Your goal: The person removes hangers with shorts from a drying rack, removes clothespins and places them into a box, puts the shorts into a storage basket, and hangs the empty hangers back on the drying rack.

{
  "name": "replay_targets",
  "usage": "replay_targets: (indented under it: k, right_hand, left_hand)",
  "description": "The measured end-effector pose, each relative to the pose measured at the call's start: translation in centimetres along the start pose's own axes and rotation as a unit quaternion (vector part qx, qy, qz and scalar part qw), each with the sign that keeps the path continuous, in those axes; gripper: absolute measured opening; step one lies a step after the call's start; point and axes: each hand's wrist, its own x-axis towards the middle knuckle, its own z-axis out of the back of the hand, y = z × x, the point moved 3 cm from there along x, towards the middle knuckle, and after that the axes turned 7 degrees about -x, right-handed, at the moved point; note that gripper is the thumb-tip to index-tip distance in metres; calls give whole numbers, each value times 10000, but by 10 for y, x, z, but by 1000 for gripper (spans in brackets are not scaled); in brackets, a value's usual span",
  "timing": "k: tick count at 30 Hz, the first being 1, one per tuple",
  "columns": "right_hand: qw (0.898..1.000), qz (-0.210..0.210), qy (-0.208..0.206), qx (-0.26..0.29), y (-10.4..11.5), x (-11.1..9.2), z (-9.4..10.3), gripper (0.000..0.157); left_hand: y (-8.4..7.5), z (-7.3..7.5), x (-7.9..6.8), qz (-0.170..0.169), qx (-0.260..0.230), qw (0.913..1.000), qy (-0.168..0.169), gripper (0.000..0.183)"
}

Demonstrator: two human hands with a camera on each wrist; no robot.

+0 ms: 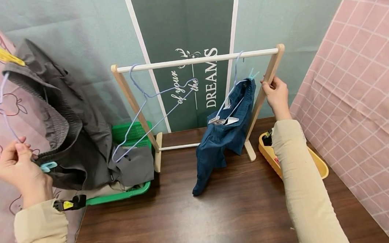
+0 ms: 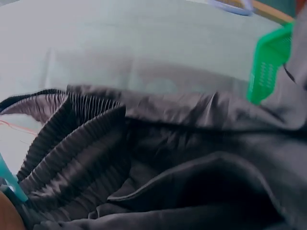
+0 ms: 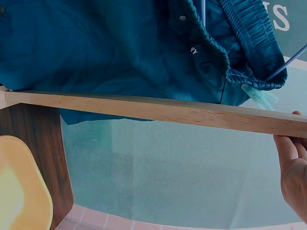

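Note:
My left hand (image 1: pixel 23 171) pinches the lower end of a lavender hanger (image 1: pixel 5 118) at the far left. Dark grey trousers (image 1: pixel 93 141) with a gathered waistband hang from it, with a yellow clothespin (image 1: pixel 3 55) above and a light blue clothespin (image 1: pixel 48 166) by the fingers. Their legs trail over a green basket (image 1: pixel 119 197). On the other side, my right hand (image 1: pixel 277 97) holds the wooden post (image 1: pixel 262 97) of a small clothes rack, thumb and fingers around its edge. Close beside that post hang blue trousers (image 1: pixel 212 142), clipped to a hanger on the rack.
A bare lavender hanger (image 1: pixel 145 94) hangs near the left end of the white rod (image 1: pixel 178 63), tilted forward. A yellow tray (image 1: pixel 320 168) with small items stands right of the rack, partly behind the sleeve. Cloth-covered walls enclose the brown wooden table (image 1: pixel 186 221).

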Motion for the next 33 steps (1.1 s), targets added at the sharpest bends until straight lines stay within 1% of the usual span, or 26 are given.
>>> replay_targets:
  k: [3,5,8,10,12,13,14,15,17,18,20,21,23,25,26,28,31,33]
  right_hand:
    - [10000,7,-12,-2,0,0,0,38]
    - [10000,-3,-11,-2,0,0,-1,38]
    - [10000,-36,-15,25,0,0,-1,38]
    - [10000,-64,-30,42,0,0,-1,37]
    - [9999,-75,-53,50,0,1,-1,37]
    - [9999,-79,-61,41,0,1,-1,37]
    - [9999,-80,-64,49,0,0,-1,37]
    - [9999,-86,-68,53,0,0,-1,37]
    - [9999,-113,-53,70,0,0,-1,37]
    - [9999,-139,-39,86,0,0,-1,37]
    - [9997,-180,-25,136,0,0,-1,37]
    - [9997,-198,-17,173,0,1,-1,37]
    - [9995,-221,-14,226,0,1,-1,36]
    - [9995,-211,-35,250,0,1,-1,35]
    - [9994,-204,-41,269,0,1,-1,35]
    - [9994,-199,-40,281,1,1,-1,35]
    - [9995,-200,-42,256,1,1,0,35]
    - [9995,-199,-38,235,2,1,0,36]
  left_hand:
    - [4,8,-2,51,291,9992,251,14]
    - [7,12,-3,146,459,9980,407,15]
    - [11,18,-4,310,777,9936,761,18]
    - [14,22,-4,405,1087,9878,1043,21]
    - [17,26,-5,462,1613,9768,1329,27]
    - [18,28,-5,494,1878,9702,1450,29]
    - [20,30,-5,495,2238,9606,1575,30]
    - [21,31,-6,423,2636,9485,1705,30]
    - [22,34,-7,211,3422,9197,1913,31]
    - [22,36,-8,89,3729,9057,2014,30]
    - [23,36,-9,-241,4337,8726,2232,26]
    - [23,36,-11,-383,4483,8620,2335,23]
    - [25,35,-13,-611,4680,8436,2561,18]
    - [26,35,-16,-749,4797,8297,2755,20]
    - [27,35,-17,-821,4823,8250,2829,21]
    - [29,36,-18,-855,4857,8177,2969,23]
    - [32,36,-20,-866,4889,8085,3160,21]
    - [34,36,-20,-904,4945,7982,3318,21]
